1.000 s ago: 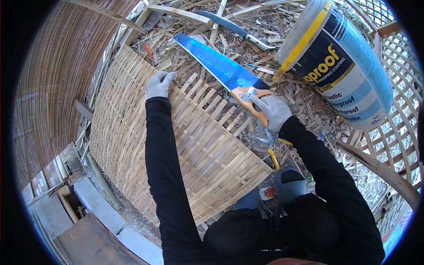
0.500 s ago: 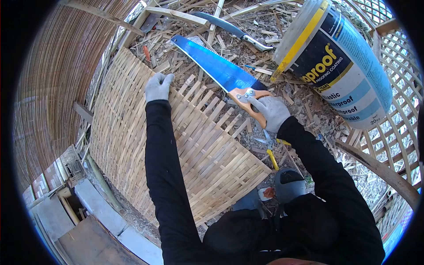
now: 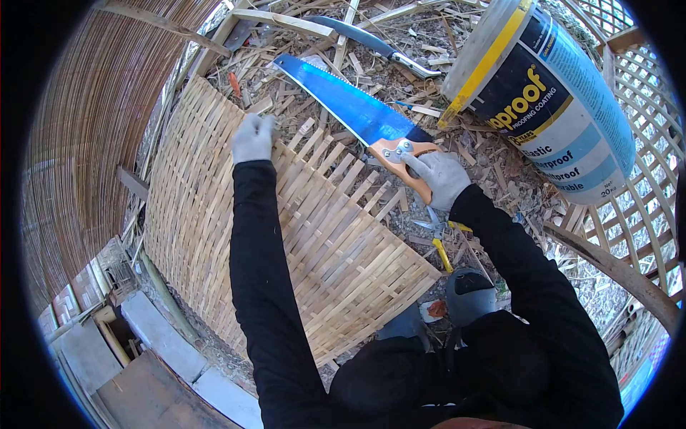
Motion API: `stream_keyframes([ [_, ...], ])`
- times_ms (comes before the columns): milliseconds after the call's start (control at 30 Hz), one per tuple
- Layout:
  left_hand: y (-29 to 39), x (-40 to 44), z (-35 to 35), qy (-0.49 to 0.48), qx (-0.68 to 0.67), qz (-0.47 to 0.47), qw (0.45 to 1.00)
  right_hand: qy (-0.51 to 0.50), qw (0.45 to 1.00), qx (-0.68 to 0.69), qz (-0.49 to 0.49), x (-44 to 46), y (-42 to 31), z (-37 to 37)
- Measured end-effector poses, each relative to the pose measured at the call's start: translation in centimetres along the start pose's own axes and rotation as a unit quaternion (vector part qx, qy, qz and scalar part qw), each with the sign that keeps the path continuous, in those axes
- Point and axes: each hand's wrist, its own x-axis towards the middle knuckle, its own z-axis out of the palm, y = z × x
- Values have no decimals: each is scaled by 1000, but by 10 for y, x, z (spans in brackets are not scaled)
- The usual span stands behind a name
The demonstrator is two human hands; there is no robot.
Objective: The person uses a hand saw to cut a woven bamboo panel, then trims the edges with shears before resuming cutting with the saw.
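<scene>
My gloved right hand (image 3: 444, 179) is closed around the orange handle of a hand saw (image 3: 357, 107). Its blue blade points to the upper left, over wood scraps beyond the mat's ragged edge. My left hand (image 3: 253, 139), also gloved, has its fingers curled at the far edge of a woven bamboo mat (image 3: 336, 264); its fingertips are partly hidden. Along that edge, loose strip ends of uneven length stick out near the saw. Below the right hand, a yellow-handled cutting tool (image 3: 441, 250) lies on the ground, close to my shoe (image 3: 470, 297).
A large tub of waterproofing coating (image 3: 564, 114) leans at the right, before a bamboo lattice (image 3: 647, 143). A curved knife (image 3: 368, 41) with a pale-ended handle lies beyond the saw. Wood chips cover the ground. A slatted bamboo screen (image 3: 100, 143) stands at the left.
Hardly anything differs. My left hand, the mat's far edge and the saw tip appear slightly further left and up; the right hand keeps its hold on the hand saw.
</scene>
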Motion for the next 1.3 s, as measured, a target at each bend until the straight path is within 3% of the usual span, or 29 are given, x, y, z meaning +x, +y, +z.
stream_keyframes([
  [133, -61, 29, -5, 14, -125, -146, 981, 15, 1000, 0, -10, 0, 0, -3],
  [233, -68, 22, -7, 35, -165, -172, 970, 11, 1000, -8, -10, 1, 0, -3],
  [300, -38, 11, -17, 28, -144, -190, 971, 15, 1000, 2, -14, -1, 1, -2],
  [400, 3, 28, -33, -2, -52, -176, 983, -2, 1000, 8, -2, 0, 0, -2],
  [467, 6, 48, -21, 162, -98, -11, 982, 6, 1000, 9, -7, 1, 0, -1],
  [567, 37, 52, -32, 192, -119, 10, 974, 11, 1000, 6, -10, 1, 0, -2],
  [667, 36, 27, -40, 117, -97, -43, 987, 11, 1000, 6, -1, 0, -2, -1],
  [733, 14, -10, -18, 132, -94, -15, 987, 12, 1000, 8, 3, 0, -3, -1],
  [800, 30, -68, -8, 121, -67, -67, 988, 13, 1000, 10, 3, -1, -3, -2],
  [867, 24, -119, 14, 137, -41, -61, 988, 28, 999, 0, -15, -1, -2, -1],
  [933, 27, -159, 33, 185, 75, 3, 980, 41, 999, 1, -27, -3, 0, 2],
  [1100, 38, -189, 41, 184, 70, -14, 980, 39, 999, 11, -15, 0, -11, -11],
  [1200, 45, -187, 39, 180, 103, -23, 978, 127, 991, 52, 8, 5, -17, -18],
  [1300, 44, -186, 39, 185, 100, -18, 977, 241, 944, 193, 116, 19, -59, -49],
])
